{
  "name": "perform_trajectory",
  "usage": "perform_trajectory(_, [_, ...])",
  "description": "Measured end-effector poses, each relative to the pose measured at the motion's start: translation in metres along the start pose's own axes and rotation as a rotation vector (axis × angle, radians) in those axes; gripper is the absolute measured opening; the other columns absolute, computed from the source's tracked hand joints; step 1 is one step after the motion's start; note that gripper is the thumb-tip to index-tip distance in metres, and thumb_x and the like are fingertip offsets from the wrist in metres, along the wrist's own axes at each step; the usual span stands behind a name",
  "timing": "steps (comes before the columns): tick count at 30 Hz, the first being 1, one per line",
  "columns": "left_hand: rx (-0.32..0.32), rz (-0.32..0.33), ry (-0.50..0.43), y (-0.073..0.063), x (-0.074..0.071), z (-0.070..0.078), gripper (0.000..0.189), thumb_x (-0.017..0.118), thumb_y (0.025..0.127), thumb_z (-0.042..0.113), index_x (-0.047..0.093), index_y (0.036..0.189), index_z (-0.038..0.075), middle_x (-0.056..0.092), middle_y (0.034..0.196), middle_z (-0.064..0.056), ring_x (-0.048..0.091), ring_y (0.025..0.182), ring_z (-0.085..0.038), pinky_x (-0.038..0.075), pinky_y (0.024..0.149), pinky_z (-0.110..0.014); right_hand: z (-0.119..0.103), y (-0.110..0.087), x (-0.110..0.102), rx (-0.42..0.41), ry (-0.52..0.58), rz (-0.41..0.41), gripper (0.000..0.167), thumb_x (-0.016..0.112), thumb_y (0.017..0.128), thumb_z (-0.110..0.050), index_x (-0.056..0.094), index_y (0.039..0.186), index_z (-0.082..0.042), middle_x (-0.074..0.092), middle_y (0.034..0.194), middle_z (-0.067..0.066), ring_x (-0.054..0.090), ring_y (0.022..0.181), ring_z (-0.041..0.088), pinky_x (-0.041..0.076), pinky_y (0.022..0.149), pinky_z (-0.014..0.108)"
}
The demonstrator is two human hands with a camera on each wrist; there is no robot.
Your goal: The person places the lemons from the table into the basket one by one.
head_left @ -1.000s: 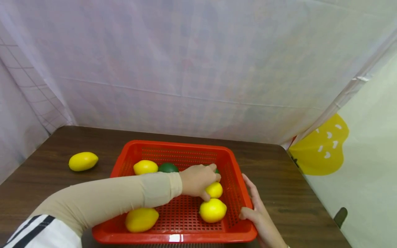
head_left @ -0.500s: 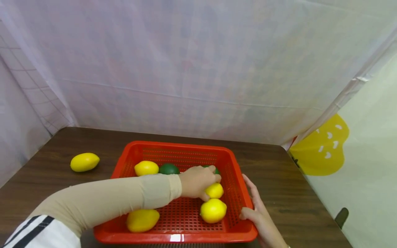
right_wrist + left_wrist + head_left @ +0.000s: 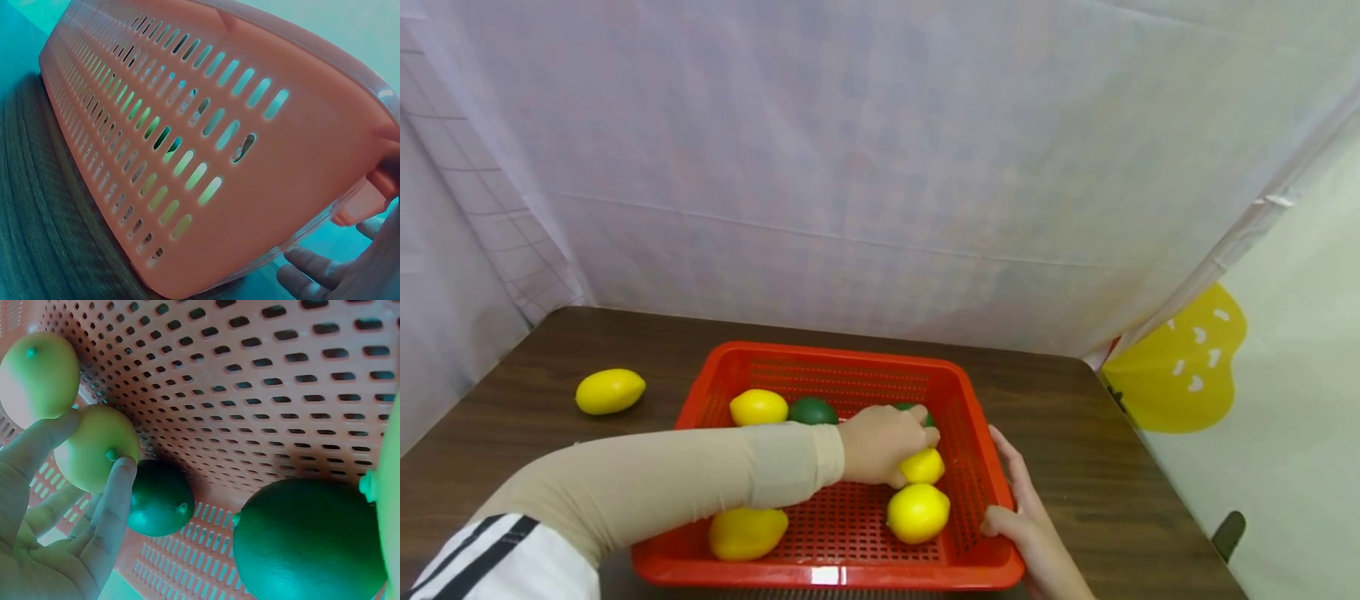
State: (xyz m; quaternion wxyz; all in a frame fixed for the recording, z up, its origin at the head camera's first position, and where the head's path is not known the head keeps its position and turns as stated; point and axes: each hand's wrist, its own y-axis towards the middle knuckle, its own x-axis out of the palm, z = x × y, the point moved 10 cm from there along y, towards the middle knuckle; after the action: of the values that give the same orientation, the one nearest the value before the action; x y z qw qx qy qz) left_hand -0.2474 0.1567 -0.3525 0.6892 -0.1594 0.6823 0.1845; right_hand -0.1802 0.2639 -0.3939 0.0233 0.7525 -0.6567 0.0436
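In the head view, my left hand (image 3: 880, 442) reaches across into a red perforated plastic basket (image 3: 737, 575). Its thumb and index finger pinch a lemon (image 3: 94, 447) near the basket's right side; part of the lemon is covered by the hand. Another lemon (image 3: 917, 514) lies right beside it, towards the front. Just past the fingers sits a dark green fruit (image 3: 162, 506), mostly hidden in the head view. A second dark green fruit (image 3: 812, 410) is at the back. My right hand (image 3: 1026, 517) grips the basket's right rim, thumb on the inner side and fingers outside.
Two more yellow fruits are in the basket: a lemon (image 3: 758, 408) at back left and a longer one (image 3: 748, 533) at front left. Outside, a yellow fruit (image 3: 610, 392) lies on the brown table (image 3: 1097, 467). A white curtain (image 3: 850, 167) hangs behind.
The head view has shifted slightly, moving everything a little to the right in it. Both hands keep their places on the lemon and the basket rim.
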Motion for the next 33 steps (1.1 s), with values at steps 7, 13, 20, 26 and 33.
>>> perform_trajectory(7, [0.045, 0.021, 0.043, -0.004, -0.005, 0.002, 0.052, 0.085, 0.083, 0.036, 0.067, 0.129, 0.020, 0.057, 0.102, 0.003, 0.051, 0.072, -0.007, 0.050, 0.060, -0.022, 0.001, 0.001, 0.001, 0.004, 0.004, -0.008, 0.106, 0.049, 0.072, 0.013, 0.014, 0.162, -0.031, 0.026, 0.154, 0.024, 0.050, 0.122, 0.042, 0.052, 0.092, 0.052])
perform_trajectory(13, [0.050, 0.004, 0.096, -0.012, -0.010, 0.005, 0.051, 0.083, 0.086, 0.040, 0.066, 0.132, 0.023, 0.063, 0.111, 0.004, 0.057, 0.076, -0.007, 0.052, 0.059, -0.022, 0.001, 0.001, 0.000, 0.010, 0.000, -0.002, 0.106, 0.050, 0.072, 0.012, 0.014, 0.162, -0.030, 0.025, 0.154, 0.025, 0.051, 0.121, 0.041, 0.053, 0.091, 0.050])
perform_trajectory(20, [0.077, -0.031, 0.109, -0.023, -0.019, 0.008, 0.053, 0.082, 0.089, 0.035, 0.064, 0.137, 0.022, 0.066, 0.123, 0.003, 0.060, 0.079, -0.008, 0.053, 0.062, -0.023, 0.001, 0.001, 0.001, 0.019, 0.009, -0.003, 0.105, 0.048, 0.073, 0.013, 0.014, 0.162, -0.031, 0.025, 0.154, 0.026, 0.052, 0.121, 0.041, 0.054, 0.090, 0.049])
perform_trajectory(26, [0.047, -0.080, 0.130, -0.042, -0.028, -0.002, 0.045, 0.080, 0.092, 0.028, 0.064, 0.133, 0.019, 0.067, 0.119, 0.000, 0.054, 0.065, -0.008, 0.048, 0.055, -0.021, 0.003, 0.002, 0.003, 0.016, 0.013, -0.011, 0.106, 0.049, 0.072, 0.013, 0.014, 0.162, -0.031, 0.025, 0.154, 0.023, 0.051, 0.120, 0.040, 0.053, 0.090, 0.049])
perform_trajectory(33, [-0.038, -0.123, 0.192, -0.061, -0.036, -0.021, 0.046, 0.079, 0.093, 0.028, 0.067, 0.137, 0.019, 0.065, 0.138, -0.004, 0.063, 0.067, -0.010, 0.049, 0.054, -0.020, 0.003, 0.001, 0.000, 0.006, 0.008, 0.015, 0.105, 0.048, 0.072, 0.013, 0.017, 0.162, -0.031, 0.028, 0.152, 0.024, 0.050, 0.119, 0.040, 0.053, 0.089, 0.049])
